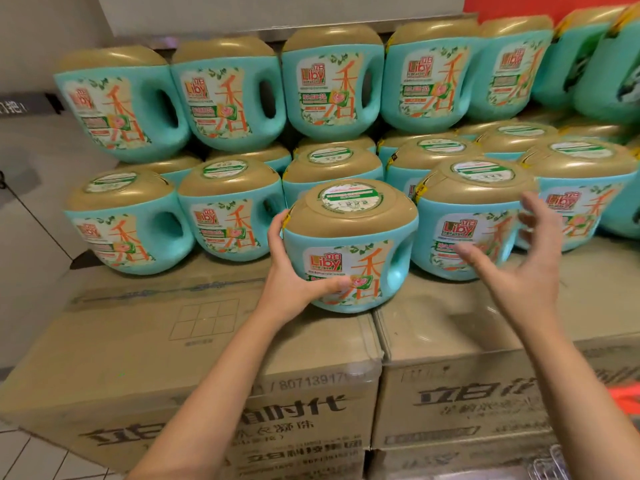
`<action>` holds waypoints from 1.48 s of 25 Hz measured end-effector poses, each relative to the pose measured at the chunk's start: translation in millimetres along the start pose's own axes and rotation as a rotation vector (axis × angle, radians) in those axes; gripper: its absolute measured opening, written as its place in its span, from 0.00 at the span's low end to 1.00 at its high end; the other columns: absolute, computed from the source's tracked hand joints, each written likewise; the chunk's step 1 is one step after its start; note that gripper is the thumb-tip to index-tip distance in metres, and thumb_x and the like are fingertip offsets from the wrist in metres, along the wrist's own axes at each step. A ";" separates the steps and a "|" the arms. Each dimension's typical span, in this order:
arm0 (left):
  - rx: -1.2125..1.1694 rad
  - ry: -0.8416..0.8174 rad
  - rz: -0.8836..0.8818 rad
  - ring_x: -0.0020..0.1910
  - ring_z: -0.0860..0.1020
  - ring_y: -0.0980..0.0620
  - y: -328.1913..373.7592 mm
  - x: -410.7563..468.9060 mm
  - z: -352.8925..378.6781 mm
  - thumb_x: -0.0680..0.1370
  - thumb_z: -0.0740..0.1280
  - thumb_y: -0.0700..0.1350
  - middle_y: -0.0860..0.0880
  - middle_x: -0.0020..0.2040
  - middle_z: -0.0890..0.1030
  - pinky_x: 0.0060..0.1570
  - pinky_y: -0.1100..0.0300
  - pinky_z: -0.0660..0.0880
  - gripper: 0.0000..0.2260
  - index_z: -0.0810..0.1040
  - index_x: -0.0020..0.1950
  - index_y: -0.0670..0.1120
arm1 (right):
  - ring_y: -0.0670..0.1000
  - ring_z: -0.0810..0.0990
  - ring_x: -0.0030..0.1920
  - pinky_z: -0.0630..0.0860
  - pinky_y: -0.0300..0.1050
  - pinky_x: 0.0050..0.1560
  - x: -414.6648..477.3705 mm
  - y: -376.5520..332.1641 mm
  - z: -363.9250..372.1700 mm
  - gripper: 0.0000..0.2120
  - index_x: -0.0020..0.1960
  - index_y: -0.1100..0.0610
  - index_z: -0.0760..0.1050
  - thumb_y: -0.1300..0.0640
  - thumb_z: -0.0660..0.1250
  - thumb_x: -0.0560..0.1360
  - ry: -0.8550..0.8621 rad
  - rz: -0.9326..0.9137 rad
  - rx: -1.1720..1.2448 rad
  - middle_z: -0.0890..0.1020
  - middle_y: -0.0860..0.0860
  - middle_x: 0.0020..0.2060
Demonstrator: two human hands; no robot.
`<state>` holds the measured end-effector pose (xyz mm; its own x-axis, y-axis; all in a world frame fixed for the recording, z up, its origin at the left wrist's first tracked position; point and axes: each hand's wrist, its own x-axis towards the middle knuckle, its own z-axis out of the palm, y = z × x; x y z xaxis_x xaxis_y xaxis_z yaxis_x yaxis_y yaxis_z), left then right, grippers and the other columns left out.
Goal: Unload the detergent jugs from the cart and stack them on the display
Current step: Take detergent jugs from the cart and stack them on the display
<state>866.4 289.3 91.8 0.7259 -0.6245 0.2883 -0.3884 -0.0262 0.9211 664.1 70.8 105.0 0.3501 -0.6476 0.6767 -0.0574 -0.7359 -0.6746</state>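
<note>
A teal detergent jug [360,233] with a gold cap stands upright on a cardboard box [145,341], in front of the stacked display. My left hand [294,271] grips its left side, thumb across the label and fingers up by the cap. My right hand [519,261] hovers open to the right of that jug, fingers spread, in front of a neighbouring jug [467,216] without touching it. Behind stand two tiers of identical jugs [228,95], several per row, labels facing me. The cart is not visible.
Sealed cardboard cases [450,393] form the base under the jugs, with bare box top to the left and right front. A pale wall [38,36] and tiled floor [31,455] lie at the left. Something orange-red [627,400] shows at the right edge.
</note>
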 end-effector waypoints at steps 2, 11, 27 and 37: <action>0.018 0.036 0.001 0.62 0.70 0.73 1.3 5.9 3.9 0.53 0.82 0.60 0.75 0.62 0.68 0.59 0.65 0.70 0.54 0.46 0.63 0.80 | 0.48 0.59 0.74 0.58 0.49 0.73 18.7 16.8 -13.0 0.53 0.76 0.47 0.53 0.32 0.73 0.60 -0.036 0.171 -0.057 0.60 0.48 0.74; 0.108 0.183 -0.025 0.68 0.67 0.56 -2.1 23.1 8.4 0.49 0.79 0.65 0.56 0.70 0.65 0.66 0.55 0.67 0.58 0.50 0.72 0.69 | 0.51 0.58 0.76 0.64 0.59 0.72 32.7 38.5 4.8 0.57 0.78 0.48 0.48 0.39 0.75 0.58 -0.044 0.183 -0.014 0.56 0.50 0.76; 0.077 0.301 -0.114 0.67 0.70 0.56 5.3 -6.5 25.9 0.66 0.79 0.52 0.50 0.71 0.68 0.65 0.55 0.71 0.46 0.57 0.77 0.52 | 0.49 0.72 0.60 0.74 0.58 0.62 5.5 21.3 -18.2 0.32 0.71 0.56 0.65 0.60 0.74 0.71 0.014 0.319 -0.111 0.69 0.52 0.65; -0.225 -0.055 -0.045 0.37 0.76 0.61 34.9 -110.6 90.8 0.77 0.69 0.38 0.57 0.39 0.80 0.40 0.72 0.74 0.12 0.81 0.45 0.57 | 0.49 0.77 0.38 0.76 0.40 0.41 -155.9 2.6 -98.7 0.12 0.51 0.50 0.77 0.67 0.67 0.76 0.157 0.534 0.146 0.78 0.52 0.37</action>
<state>721.0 286.6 68.3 0.7052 -0.6685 0.2363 -0.2156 0.1153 0.9697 517.1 150.4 26.8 0.1647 -0.9518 0.2587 -0.0542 -0.2706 -0.9612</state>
